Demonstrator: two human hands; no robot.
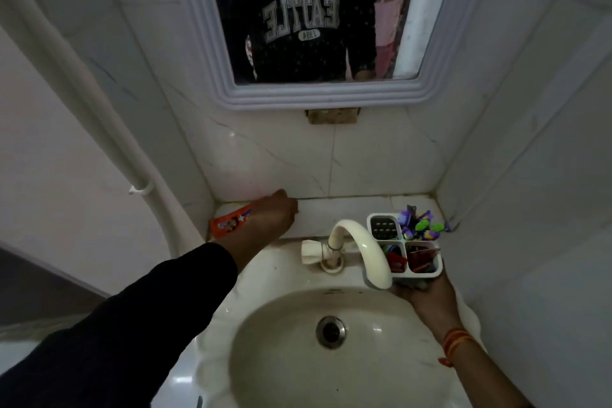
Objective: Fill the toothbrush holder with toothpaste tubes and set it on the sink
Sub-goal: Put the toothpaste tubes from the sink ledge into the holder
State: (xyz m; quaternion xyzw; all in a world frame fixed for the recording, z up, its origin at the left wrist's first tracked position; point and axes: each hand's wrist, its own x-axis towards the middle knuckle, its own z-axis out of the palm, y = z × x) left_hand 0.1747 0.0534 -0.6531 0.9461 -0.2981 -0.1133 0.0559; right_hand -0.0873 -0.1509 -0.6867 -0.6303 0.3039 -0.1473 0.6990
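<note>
Nearest you lies the basin (298, 341), its drain (330, 331) between your two forearms. Your right hand (427, 295) reaches up from the lower right, a red-orange thread (455, 339) tied at the wrist. Its grip cups the holder (405, 243) from beneath, palm up, fingers hidden under the base, so the holder sits upright just above the grip. You cannot tell whether the base also touches the sink rim.

The holder is white with four compartments. The two nearest the grip hold red tubes (419, 258); the far right one is stuffed with purple and green tubes (420, 225); the far left one shows only its perforated floor. Just left of the grip the tap (357, 245) arches over the basin, its spout covering part of the holder's near left corner.

Your left arm, in a dark sleeve (139, 318), crosses from the lower left. The left hand (270, 215) rests knuckles-up on the tiled ledge (347, 209) behind the sink, well left of the holder. Its grip is curled over one end of an orange tube (228, 222), which lies flat on the ledge and sticks out to the left of the hand. The fingers are turned under, so you cannot tell how tightly they close.

Beyond both grips rises the wall, with the mirror (205, 43) above.
</note>
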